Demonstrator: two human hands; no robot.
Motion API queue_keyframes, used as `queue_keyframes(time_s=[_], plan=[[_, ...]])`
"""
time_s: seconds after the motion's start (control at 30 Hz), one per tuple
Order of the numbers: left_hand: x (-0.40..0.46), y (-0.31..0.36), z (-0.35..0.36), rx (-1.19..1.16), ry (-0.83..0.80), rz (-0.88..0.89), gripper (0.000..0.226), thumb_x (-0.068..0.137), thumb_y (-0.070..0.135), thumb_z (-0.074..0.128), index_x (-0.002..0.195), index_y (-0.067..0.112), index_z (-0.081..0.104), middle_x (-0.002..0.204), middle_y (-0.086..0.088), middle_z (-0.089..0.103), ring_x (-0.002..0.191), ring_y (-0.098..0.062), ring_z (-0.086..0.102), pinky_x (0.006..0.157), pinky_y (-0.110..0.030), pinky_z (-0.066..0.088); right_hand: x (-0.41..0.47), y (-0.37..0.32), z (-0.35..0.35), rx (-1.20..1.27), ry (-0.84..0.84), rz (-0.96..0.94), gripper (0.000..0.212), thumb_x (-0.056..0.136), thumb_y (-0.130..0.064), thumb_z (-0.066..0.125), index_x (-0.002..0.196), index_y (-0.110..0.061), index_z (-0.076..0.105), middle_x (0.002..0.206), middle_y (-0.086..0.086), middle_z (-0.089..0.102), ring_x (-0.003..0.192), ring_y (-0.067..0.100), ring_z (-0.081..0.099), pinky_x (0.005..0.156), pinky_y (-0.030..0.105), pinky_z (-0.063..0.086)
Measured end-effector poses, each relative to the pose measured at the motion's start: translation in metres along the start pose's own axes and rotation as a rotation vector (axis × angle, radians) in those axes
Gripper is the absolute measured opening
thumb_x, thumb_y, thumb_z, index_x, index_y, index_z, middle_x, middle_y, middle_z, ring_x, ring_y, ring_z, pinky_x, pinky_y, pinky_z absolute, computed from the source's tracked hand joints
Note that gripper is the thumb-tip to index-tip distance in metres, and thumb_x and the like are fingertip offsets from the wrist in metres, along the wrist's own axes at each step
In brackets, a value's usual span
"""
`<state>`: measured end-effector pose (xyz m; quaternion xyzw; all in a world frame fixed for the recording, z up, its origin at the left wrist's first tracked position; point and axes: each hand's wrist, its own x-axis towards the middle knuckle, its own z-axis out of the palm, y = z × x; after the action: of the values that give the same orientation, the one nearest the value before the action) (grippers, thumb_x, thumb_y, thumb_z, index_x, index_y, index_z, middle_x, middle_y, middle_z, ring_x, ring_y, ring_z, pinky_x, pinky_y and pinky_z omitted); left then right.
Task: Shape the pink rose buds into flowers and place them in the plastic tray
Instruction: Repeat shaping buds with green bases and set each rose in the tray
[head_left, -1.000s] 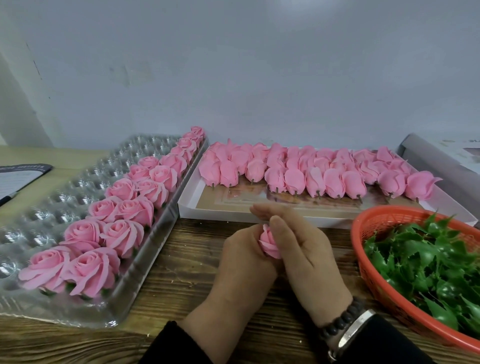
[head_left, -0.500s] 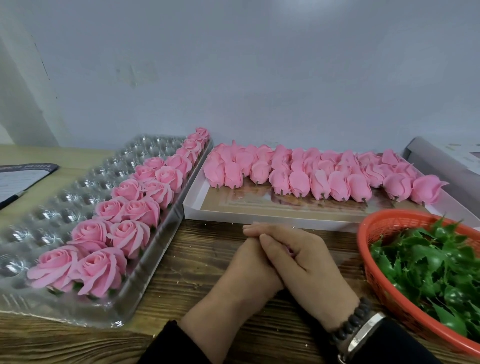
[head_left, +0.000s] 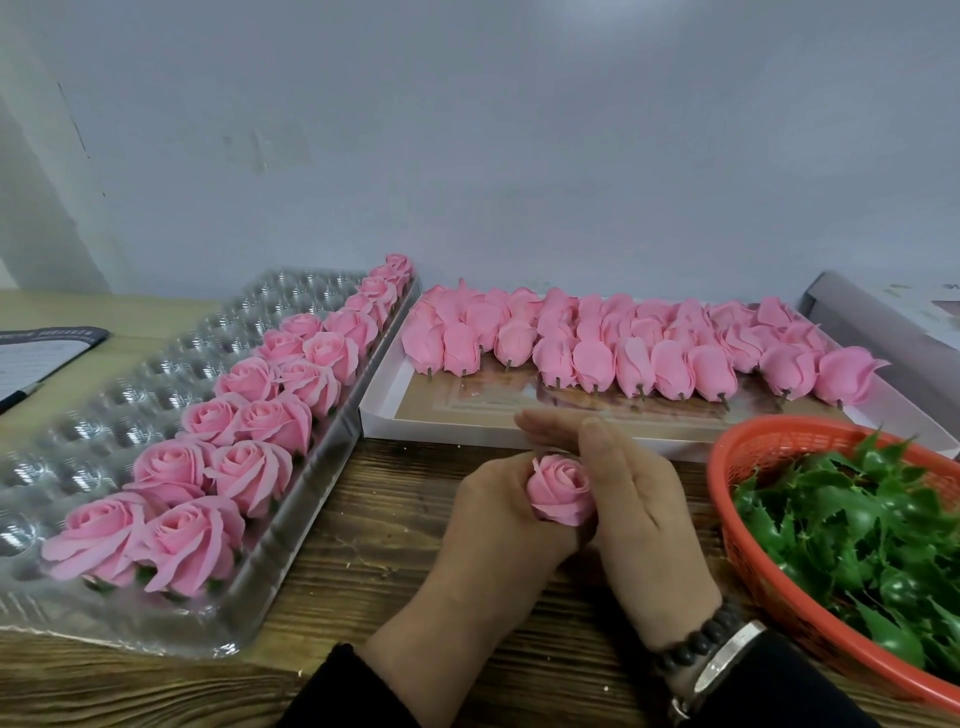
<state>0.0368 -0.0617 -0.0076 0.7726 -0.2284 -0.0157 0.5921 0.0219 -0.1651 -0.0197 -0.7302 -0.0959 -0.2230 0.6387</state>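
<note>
- Head view: the left hand (head_left: 493, 514) curls round the base of a soft pink rose bud (head_left: 561, 496), gripping it upright so its petals face up for shaping.
- Right hand (head_left: 631, 499) lies flat, fingers straight, against the bud's right side, likely to press petals outward.
- Left of both hands, the clear plastic cavity tray (head_left: 78, 415) holds two rows of finished roses (head_left: 228, 452); many cavities remain free.
- Beyond the hands, unshaped buds (head_left: 639, 348) wait in a white cardboard box (head_left: 384, 410).
- Right, an orange mesh basket (head_left: 748, 561) holds green leaves.
</note>
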Motion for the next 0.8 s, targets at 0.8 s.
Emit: queue_keyframes(time_s=[0.8], plan=[[-0.001, -0.005, -0.002, 0.196, -0.186, -0.038, 0.016, 0.086, 0.003, 0.054, 0.087, 0.019, 0.057, 0.083, 0.011, 0.059, 0.083, 0.001, 0.058, 0.068, -0.011, 0.047, 0.0, -0.007, -0.001, -0.396, -0.297, -0.019, 0.039, 0.08, -0.053, 0.038, 0.11, -0.043, 0.06, 0.105, -0.02, 0.066, 0.107, -0.001, 0.056, 0.094, 0.032, 0.046]])
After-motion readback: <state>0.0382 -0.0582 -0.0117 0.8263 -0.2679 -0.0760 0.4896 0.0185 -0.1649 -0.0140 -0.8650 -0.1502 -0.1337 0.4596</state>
